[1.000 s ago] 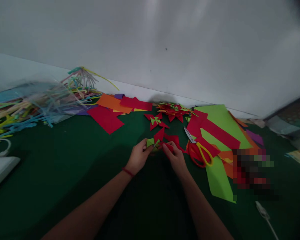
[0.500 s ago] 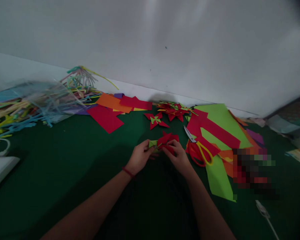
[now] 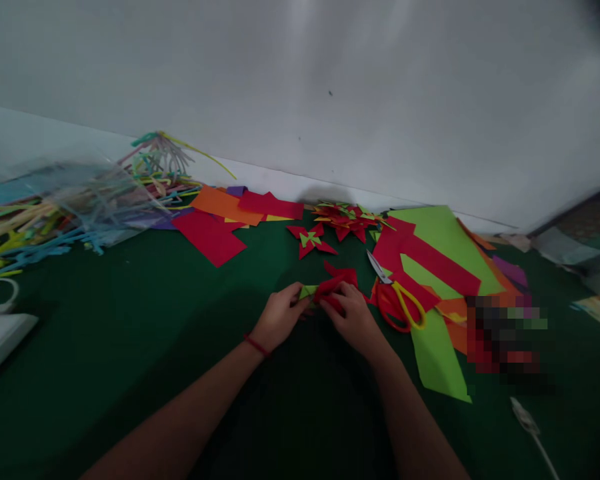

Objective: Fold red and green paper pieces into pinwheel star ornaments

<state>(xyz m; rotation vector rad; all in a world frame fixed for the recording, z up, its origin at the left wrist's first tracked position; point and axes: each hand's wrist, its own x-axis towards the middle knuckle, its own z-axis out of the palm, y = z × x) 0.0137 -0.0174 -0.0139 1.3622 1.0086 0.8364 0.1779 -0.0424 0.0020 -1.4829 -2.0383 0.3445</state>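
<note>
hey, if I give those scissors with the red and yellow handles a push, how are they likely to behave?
The scissors should probably stay stiff, given their metallic-looking blades. Rolling seems unlikely, since they lie flat on wide handle loops. They might drag the red sheet partly under them, as it looks thin and loose.

Wears a thin, dark red band (image 3: 257, 345) around the left wrist, a little way behind the left hand (image 3: 279, 317). Looks narrow and cord-like, but shows too small and dim to tell the material or any fastening. Leaves the right hand (image 3: 353, 320) and its wrist bare. Has slender fingers, with nails too small to make out. Shows both forearms uncovered down to the lower edge of the view, slim at the wrists and broader toward the elbows.
</note>
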